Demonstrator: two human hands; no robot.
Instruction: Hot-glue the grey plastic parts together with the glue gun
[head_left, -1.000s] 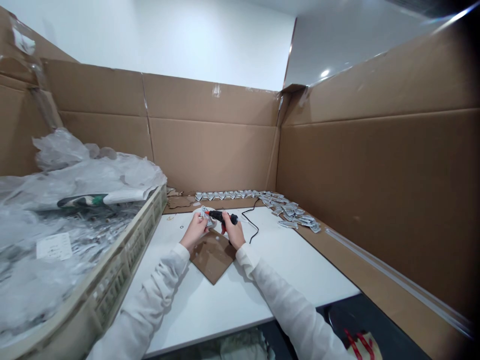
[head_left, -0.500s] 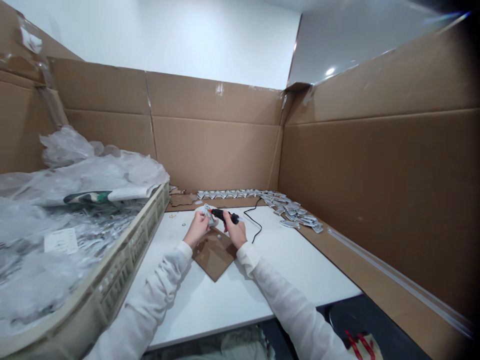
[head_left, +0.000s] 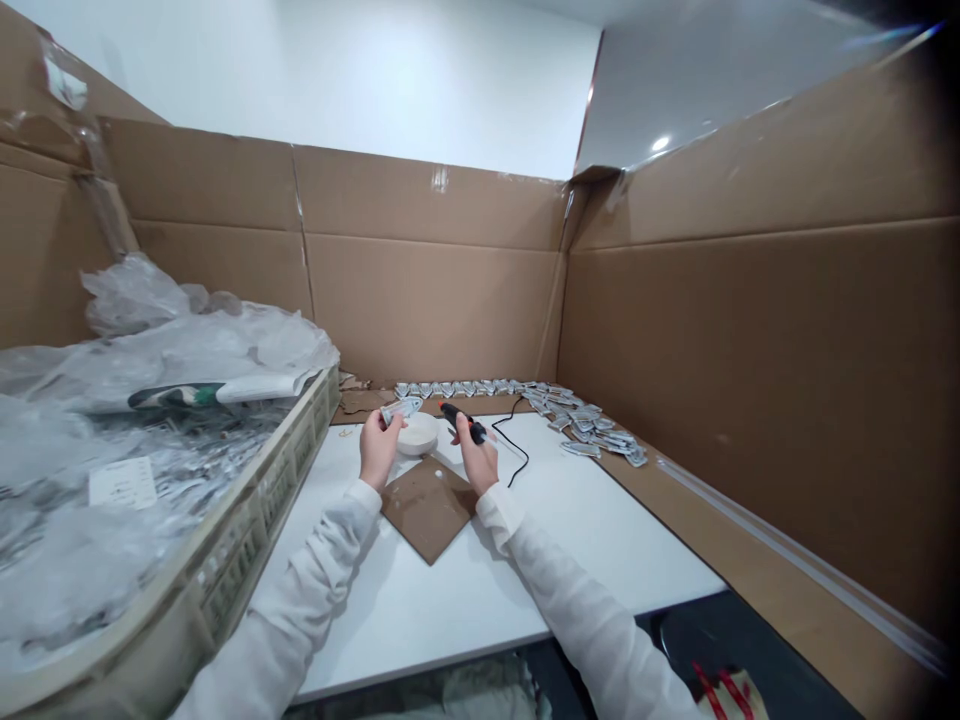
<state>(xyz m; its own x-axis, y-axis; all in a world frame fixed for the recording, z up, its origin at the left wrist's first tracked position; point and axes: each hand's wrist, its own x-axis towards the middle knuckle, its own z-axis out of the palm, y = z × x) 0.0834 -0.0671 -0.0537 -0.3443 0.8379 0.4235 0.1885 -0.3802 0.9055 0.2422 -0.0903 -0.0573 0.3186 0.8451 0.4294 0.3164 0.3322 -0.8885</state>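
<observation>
My left hand (head_left: 379,450) pinches a small flat silver-grey piece (head_left: 403,408), tilted above the left side of a round white dish (head_left: 417,436). In my right hand (head_left: 475,458) is a black glue gun (head_left: 466,424) with an orange tip, which points up and left, apart from the silver-grey piece. A black cord (head_left: 517,450) curves over the table to the right of this hand. Between my forearms lies a brown square board (head_left: 430,512), set cornerwise on the white table (head_left: 592,540).
A cream plastic crate (head_left: 247,520) on the left holds many silvery pieces under plastic bags (head_left: 217,345). Similar pieces stand in a row (head_left: 457,388) at the back and lie in a pile (head_left: 592,425) at the back right. Cardboard walls (head_left: 427,290) enclose the table.
My hands have moved apart. The glue gun has shifted right, away from the silver-grey piece, and my left hand has moved slightly left and up with that piece, uncovering the white dish.
</observation>
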